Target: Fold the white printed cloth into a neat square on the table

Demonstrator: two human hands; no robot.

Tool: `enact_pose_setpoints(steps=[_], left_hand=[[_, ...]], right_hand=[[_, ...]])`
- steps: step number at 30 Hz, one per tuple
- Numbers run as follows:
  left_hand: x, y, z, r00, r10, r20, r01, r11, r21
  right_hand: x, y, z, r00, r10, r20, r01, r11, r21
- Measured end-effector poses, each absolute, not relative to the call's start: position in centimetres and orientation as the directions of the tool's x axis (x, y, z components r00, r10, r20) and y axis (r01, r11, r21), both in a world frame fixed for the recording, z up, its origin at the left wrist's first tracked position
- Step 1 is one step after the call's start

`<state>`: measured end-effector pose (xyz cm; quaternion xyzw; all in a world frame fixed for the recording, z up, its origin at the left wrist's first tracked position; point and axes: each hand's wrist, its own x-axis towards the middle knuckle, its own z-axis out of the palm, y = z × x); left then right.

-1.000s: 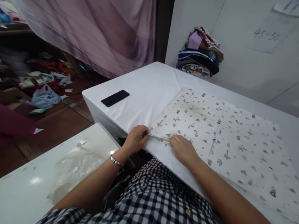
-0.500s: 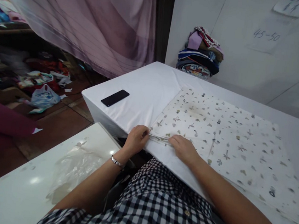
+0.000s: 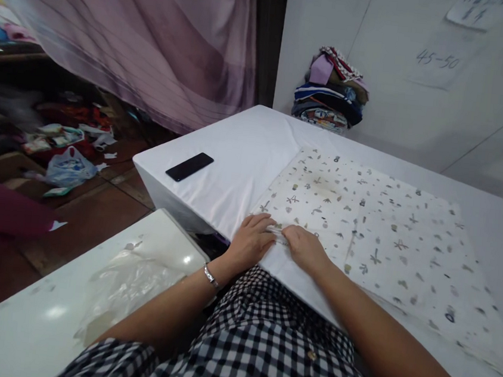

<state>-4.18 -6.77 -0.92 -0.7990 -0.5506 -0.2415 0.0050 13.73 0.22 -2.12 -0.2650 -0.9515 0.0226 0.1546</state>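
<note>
Both your hands sit together at the near-left corner of the printed cloth (image 3: 363, 236), which lies flat along the table's (image 3: 237, 151) near edge. Your left hand (image 3: 252, 242) and right hand (image 3: 303, 248) pinch its bunched hem, fingers closed on it. Folding looks barely begun; the cloth lies spread wide.

handwritten "45-50" on the white wall (image 3: 423, 92), paper note (image 3: 477, 11) above, writing unreadable

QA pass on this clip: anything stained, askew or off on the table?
Yes: the patterned cloth has a yellowish-brown stain near its far left part. Both hands, left hand and right hand, press its bunched near edge.
</note>
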Motion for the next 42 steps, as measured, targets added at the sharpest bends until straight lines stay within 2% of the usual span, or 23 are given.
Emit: enact_pose_setpoints(steps=[9,16,23,30,35,42], left_hand=[[-3.8,-5.8,-0.7,0.312,0.884,0.348,0.891,-0.399,0.216],[-4.0,-6.9,-0.9,0.337,0.830,0.444,0.833,-0.483,0.269],[-4.0,-7.2,-1.8,0.280,0.829,0.483,0.808,-0.476,0.347],[-3.8,-7.0,-1.9,0.240,0.839,0.488,0.786,-0.463,0.410],[-4.1,-7.0,-1.9,0.234,0.837,0.494,0.782,-0.464,0.416],[-6.4,-7.9,-2.2,0.082,0.843,0.531,0.827,-0.355,0.436]], right_hand=[[13.6,0.2,-2.2,-0.796,0.492,0.354,0.481,0.868,-0.125],[13.8,-0.2,-2.3,-0.779,0.448,0.438,0.456,0.885,-0.094],[13.9,-0.9,-2.5,-0.801,0.369,0.471,0.398,0.916,-0.041],[14.1,-1.5,-2.1,-0.827,0.355,0.436,0.370,0.928,-0.054],[14.0,-1.4,-2.4,-0.808,0.366,0.462,0.391,0.919,-0.043],[14.0,-1.4,-2.3,-0.784,0.372,0.496,0.391,0.918,-0.069]])
